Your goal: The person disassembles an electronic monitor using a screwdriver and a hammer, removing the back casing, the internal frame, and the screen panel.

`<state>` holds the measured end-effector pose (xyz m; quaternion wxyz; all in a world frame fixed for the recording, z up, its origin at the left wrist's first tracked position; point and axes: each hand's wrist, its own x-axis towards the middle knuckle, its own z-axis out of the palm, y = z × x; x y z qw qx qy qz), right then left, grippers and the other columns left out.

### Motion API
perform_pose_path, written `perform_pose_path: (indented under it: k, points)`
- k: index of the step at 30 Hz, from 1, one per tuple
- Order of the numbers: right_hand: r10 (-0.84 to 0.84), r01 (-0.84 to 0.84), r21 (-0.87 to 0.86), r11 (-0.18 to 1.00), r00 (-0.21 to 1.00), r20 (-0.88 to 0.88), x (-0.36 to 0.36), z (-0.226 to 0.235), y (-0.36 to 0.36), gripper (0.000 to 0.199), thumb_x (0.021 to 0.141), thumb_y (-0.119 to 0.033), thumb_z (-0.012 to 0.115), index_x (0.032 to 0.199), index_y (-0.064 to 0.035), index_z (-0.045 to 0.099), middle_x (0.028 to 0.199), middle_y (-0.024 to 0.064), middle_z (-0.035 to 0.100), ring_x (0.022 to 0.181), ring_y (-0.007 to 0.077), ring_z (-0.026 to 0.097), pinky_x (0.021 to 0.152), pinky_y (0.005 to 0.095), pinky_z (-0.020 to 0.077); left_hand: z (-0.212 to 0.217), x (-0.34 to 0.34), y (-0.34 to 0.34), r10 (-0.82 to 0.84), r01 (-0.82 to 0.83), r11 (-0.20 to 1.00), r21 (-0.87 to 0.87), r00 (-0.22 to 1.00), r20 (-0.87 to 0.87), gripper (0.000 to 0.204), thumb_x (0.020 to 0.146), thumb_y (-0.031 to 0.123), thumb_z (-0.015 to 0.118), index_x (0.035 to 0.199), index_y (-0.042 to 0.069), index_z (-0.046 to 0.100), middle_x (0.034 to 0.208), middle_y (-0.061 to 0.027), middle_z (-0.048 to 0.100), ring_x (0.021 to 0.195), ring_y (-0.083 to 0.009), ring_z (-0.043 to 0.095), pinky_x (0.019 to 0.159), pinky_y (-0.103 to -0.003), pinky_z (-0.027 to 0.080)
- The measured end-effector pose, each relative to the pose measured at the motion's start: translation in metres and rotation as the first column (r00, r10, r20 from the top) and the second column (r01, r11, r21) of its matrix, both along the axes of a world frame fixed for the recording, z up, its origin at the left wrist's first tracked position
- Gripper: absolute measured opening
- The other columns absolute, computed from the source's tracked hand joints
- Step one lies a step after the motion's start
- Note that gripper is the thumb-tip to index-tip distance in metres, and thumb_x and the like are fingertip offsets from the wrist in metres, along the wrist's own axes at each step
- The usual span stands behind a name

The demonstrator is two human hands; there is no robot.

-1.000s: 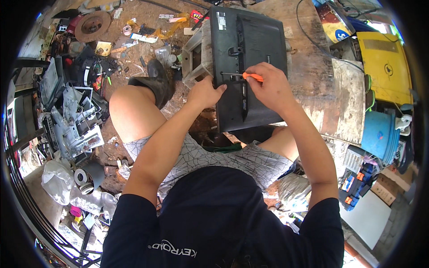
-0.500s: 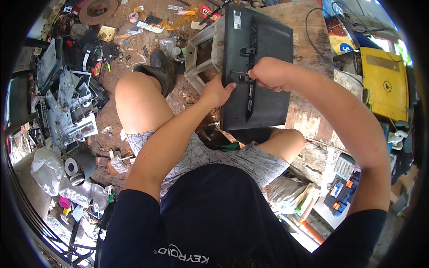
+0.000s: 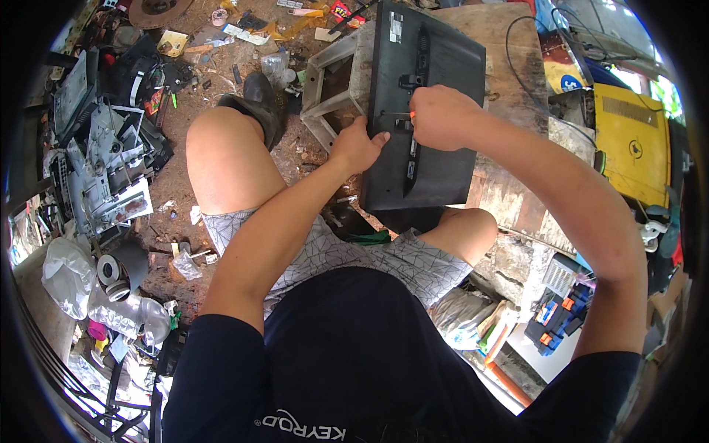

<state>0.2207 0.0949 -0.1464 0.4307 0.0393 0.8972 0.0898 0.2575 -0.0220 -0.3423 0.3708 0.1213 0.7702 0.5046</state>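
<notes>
screwdriver (image 3: 402, 114) mostly swallowed by the right hand (image 3: 437, 117), only a bit of orange handle and thin shaft seen, tip too small to make out, monitor's (image 3: 428, 118) lower edge hidden behind the knee (image 3: 461, 232), left-side scrap heap (image 3: 103, 170) blurred and bent at the rim

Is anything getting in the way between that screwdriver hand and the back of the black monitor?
Nothing visible does. The right hand holds an orange-handled screwdriver whose tip already meets the back of the black monitor. The left hand rests on the monitor's left edge, beside the tool, not across its path.
</notes>
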Motion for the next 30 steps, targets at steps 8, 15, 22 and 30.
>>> perform_pose_path:
  k: [8, 15, 22, 30]
  points:
    - [0.752, -0.779, 0.011, 0.627, 0.602, -0.268, 0.02, 0.003, 0.007, 0.024, 0.072, -0.009, 0.07, 0.095, -0.0055, 0.067, 0.095, 0.0091, 0.058, 0.086, 0.0289, 0.062, 0.075, 0.039, 0.0514, 0.021, -0.01, -0.006, -0.115, 0.111, 0.979, -0.173, 0.993, -0.014, 0.061, 0.088, 0.043, 0.068, 0.127, -0.003, 0.055, 0.121, -0.0242, 0.064, 0.115, -0.0393, 0.062, 0.098, -0.045, 0.048]
    - [0.184, -0.369, -0.275, 0.888, 0.832, -0.523, 0.042, -0.002, 0.023, 0.041, 0.077, -0.011, 0.072, 0.115, -0.0065, 0.059, 0.099, 0.0134, 0.062, 0.093, 0.0335, 0.065, 0.081, 0.0417, 0.0534, 0.043, -0.035, -0.021, -0.015, 0.102, 0.991, 0.084, 0.718, -0.696, 0.041, 0.081, 0.024, 0.075, 0.12, 0.015, 0.065, 0.119, -0.009, 0.059, 0.108, -0.0302, 0.062, 0.091, -0.041, 0.052]
    - [-0.063, -0.182, -0.327, 0.927, 0.786, -0.616, 0.05, 0.007, 0.018, 0.031, 0.083, -0.014, 0.07, 0.112, -0.0059, 0.062, 0.104, 0.0143, 0.066, 0.093, 0.0336, 0.065, 0.081, 0.0413, 0.0531, 0.055, -0.063, -0.001, -0.277, 0.321, 0.941, -0.105, 0.556, -0.783, 0.013, 0.083, 0.02, 0.071, 0.095, 0.016, 0.075, 0.095, -0.0019, 0.07, 0.098, -0.0282, 0.066, 0.084, -0.043, 0.054]
    - [0.14, -0.334, -0.203, 0.92, 0.766, -0.628, 0.047, 0.007, 0.018, 0.031, 0.083, -0.016, 0.071, 0.112, -0.0072, 0.063, 0.096, 0.0088, 0.064, 0.097, 0.0293, 0.065, 0.078, 0.0412, 0.0537, 0.057, -0.098, 0.003, -0.402, 0.564, 0.825, 0.027, 0.62, -0.674, 0.014, 0.081, 0.013, 0.074, 0.094, 0.01, 0.074, 0.098, -0.0079, 0.07, 0.096, -0.0322, 0.065, 0.082, -0.044, 0.052]
